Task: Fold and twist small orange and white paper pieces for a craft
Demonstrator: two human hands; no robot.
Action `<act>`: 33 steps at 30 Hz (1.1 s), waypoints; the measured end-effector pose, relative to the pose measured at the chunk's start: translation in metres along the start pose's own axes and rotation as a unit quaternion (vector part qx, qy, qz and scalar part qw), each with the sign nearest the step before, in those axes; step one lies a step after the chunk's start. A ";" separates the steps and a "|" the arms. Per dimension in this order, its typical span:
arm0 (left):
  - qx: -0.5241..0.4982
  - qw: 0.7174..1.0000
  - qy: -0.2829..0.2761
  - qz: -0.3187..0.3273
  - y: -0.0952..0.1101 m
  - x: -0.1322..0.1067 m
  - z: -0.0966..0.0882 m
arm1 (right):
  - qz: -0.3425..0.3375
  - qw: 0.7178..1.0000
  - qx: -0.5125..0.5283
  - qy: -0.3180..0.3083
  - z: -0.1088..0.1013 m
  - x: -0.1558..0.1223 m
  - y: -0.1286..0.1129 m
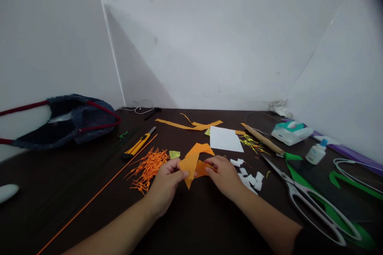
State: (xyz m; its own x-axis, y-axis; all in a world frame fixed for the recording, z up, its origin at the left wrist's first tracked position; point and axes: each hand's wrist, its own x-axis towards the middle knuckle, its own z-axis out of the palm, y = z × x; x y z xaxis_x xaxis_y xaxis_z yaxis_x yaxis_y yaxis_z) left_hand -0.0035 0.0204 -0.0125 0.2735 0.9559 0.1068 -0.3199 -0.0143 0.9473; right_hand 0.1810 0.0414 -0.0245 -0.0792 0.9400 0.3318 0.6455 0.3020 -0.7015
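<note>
Head view: the left hand (164,181) pinches orange crepe-like paper (189,165) between thumb and fingertips, while the right hand (224,177) grips an orange edge just beside it. Holding it from both sides, low over the table's near middle, probably lets the thin paper be turned or spread without creasing. Whether the hands share one sheet or hold separate pieces I cannot tell; the folds overlap there.

A heap of orange stems (151,167) lies just beside the left hand, presumably for easy picking, and a yellow cutter (140,142) rests beyond it. Near the right forearm are white scraps (251,181) and large scissors (296,189), their handles toward the person, which would suit a quick grab. A glue bottle (316,153) stands upright farther right, near a tissue pack (290,132).

Behind the hands lie a white sheet (226,139) and long orange strips (191,126). The dark tabletop (185,227) meets a pale, scuffed wall (209,40); at left sits a dark blue bag (89,123) with red handles.
</note>
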 end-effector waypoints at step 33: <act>0.593 0.719 -0.297 0.210 0.017 -0.027 0.017 | -0.021 0.968 -0.249 -0.009 -0.082 0.020 0.038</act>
State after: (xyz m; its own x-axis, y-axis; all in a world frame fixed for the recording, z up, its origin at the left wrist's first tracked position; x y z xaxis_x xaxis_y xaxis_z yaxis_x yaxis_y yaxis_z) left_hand -0.0010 -0.0111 0.0061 0.8304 0.5050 0.2354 0.4133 -0.8416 0.3477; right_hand 0.2664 0.0586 0.0067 -0.1229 0.9328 0.3388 0.9271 0.2297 -0.2961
